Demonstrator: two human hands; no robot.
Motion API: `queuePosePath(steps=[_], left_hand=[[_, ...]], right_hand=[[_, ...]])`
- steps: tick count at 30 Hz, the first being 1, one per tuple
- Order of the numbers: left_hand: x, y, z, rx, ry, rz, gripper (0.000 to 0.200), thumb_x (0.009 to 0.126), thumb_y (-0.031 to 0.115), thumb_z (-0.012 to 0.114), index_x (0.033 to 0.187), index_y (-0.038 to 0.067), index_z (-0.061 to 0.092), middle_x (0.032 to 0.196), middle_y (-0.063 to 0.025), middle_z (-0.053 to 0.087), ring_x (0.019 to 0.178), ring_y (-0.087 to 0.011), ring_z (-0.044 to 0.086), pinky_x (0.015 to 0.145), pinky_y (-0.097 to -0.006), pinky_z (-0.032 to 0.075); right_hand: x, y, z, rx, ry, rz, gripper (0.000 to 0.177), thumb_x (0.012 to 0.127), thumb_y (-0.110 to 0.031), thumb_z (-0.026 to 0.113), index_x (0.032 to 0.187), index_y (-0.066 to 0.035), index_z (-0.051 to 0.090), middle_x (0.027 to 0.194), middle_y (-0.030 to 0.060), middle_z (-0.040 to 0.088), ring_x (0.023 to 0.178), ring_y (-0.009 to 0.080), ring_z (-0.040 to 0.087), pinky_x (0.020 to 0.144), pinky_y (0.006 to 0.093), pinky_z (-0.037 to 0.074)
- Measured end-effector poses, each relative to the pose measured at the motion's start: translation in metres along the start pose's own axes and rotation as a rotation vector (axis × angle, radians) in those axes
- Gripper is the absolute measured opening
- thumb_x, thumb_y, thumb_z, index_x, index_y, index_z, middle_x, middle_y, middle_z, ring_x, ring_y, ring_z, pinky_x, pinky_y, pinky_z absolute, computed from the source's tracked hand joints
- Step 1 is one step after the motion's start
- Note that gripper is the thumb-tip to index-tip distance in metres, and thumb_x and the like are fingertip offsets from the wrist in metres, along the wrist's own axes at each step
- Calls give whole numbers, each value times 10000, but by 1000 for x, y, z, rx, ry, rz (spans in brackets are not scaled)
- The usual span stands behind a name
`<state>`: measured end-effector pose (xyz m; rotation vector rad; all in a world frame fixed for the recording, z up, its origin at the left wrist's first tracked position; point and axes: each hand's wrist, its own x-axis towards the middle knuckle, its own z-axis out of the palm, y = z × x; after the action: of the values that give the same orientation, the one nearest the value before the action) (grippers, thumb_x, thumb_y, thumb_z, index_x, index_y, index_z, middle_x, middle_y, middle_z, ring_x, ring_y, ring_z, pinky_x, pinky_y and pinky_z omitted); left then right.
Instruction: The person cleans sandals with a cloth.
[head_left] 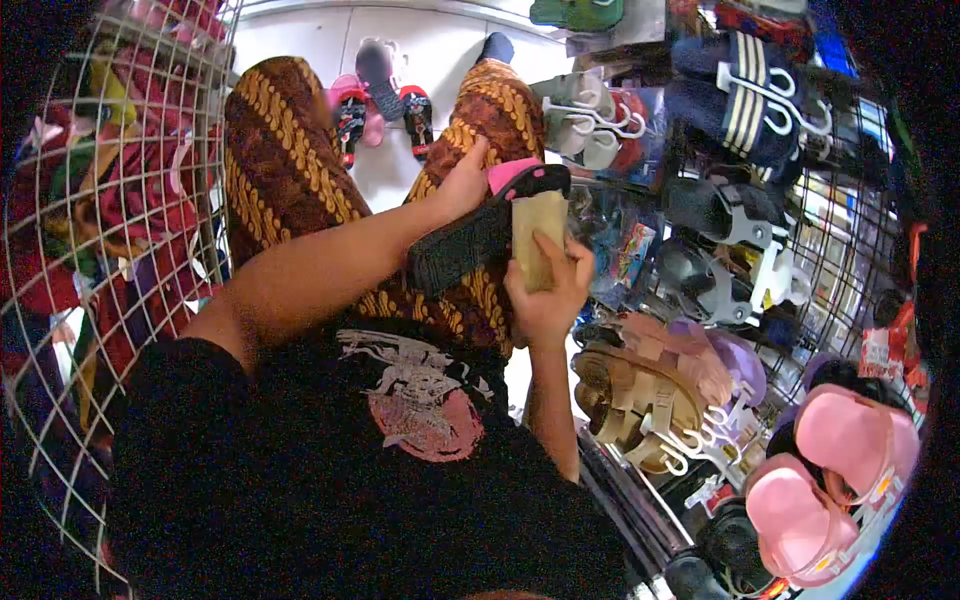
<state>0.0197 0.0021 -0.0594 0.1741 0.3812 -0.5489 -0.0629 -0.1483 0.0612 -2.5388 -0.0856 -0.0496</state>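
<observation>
**Black sandal (480, 235) + tan card (538, 225): held together over the lap**

Sandal has a pink footbed. It sits tilted above the lap, with one end toward the rack on the right.

Grip:
- The left hand (462, 185) is clamped on the sandal's upper edge, thumb up, arm reaching in from the left.
- The right hand (545, 295) pinches the tan card, thumb across its face, fingers wrapped round the edge.
- Card stands upright against the sandal's side. Can't tell if it's attached or just pressed on.
- Hands are close together. As far as I can see, they're not touching each other.

Around:
- Batik legs (285, 150) lie under the hands, with white floor (300, 40) beyond.
- A few floor sandals (385, 100) lie there, well apart from the hands.
- A wire basket (60, 300) of mixed fabric items is at left.
- A wire rack (850, 250) at right carries footwear on white hangers.
- On the rack, navy striped slides (745, 95) hang up top.
- Tan strappy sandals (640, 390) hang just beside the right forearm, and pink clogs (830, 470) sit lower.

Step, my read: mid-handling. Card is being held to the sandal and nothing is set down.

Next move calls for a firm left grip so the sandal doesn't pivot. It also needs a flat, even pinch on the card, which looks thin and easy to bend. Rack stock crowds the right elbow, so the hangers are a snag risk.
</observation>
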Motion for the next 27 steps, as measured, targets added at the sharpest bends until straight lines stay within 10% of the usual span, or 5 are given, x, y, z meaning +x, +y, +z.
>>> queuePosePath(steps=[7,11,15,18,27], left_hand=[[1,2,19,-21,29,-64,802,958,620,267,1405,-32,406,1410,-161,485,1247,-311,496,1107,-375,333],[8,0,-14,647,8,271,456,1009,110,417,1446,25,319,1368,-171,512,1194,-270,530,1091,-362,363],[0,-6,-11,1037,40,491,400,1010,71,357,1393,-46,350,1267,-197,571,1080,-228,572,1020,-340,404],[-20,14,41,306,263,60,413,1001,121,392,1379,-42,368,1218,-171,606,1026,-223,589,990,-341,426],[16,-5,-17,339,10,57,574,1016,468,309,1280,18,550,1139,-108,666,957,-213,640,806,-334,541]], right_hand=[[-24,-6,2,-77,-94,-309,514,632,-163,781,1129,-108,662,1224,189,494,1103,371,539,935,420,469],[-6,18,3,-156,121,-66,499,677,-116,756,1161,-85,638,1242,179,481,1083,355,544,937,417,466],[-30,-2,-3,-135,-132,-268,507,629,-153,791,1126,-150,689,1273,175,473,1162,371,499,992,442,430],[-26,13,-2,-149,-24,-128,511,614,-134,788,1116,-130,691,1268,176,479,1149,366,507,967,438,449],[-33,3,-13,-187,-77,-88,478,688,-152,779,1153,-129,668,1262,174,469,1115,358,519,927,440,468]])
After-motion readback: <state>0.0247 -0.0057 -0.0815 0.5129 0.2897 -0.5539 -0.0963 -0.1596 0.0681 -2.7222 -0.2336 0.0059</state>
